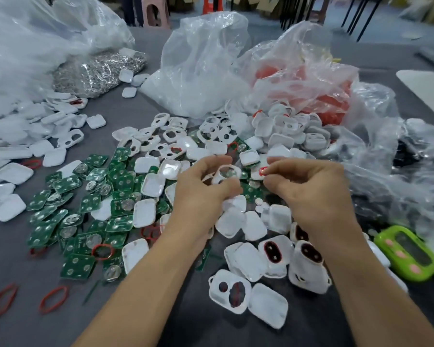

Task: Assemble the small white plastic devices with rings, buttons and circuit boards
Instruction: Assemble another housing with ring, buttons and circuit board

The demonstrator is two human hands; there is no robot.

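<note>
My left hand [206, 189] grips a white plastic front shell [226, 173] with round and oval openings, just above the middle of the table. A little to its right, my right hand [311, 194] pinches a small red ring [263, 171] between thumb and forefinger, close to the shell but apart from it. Green circuit boards [85, 216] with silver domes lie spread to the left. Loose white shells [241, 221] lie under and between my hands. Shells fitted with red rings [273, 254] sit near my right forearm.
Clear plastic bags [201, 68] stand at the back, one holding red parts [308, 78]. A bag of silver metal pieces [98, 73] lies back left. A pile of white covers [23, 136] fills the left. Red rings [53, 299] lie front left. A green device [409, 254] sits at right.
</note>
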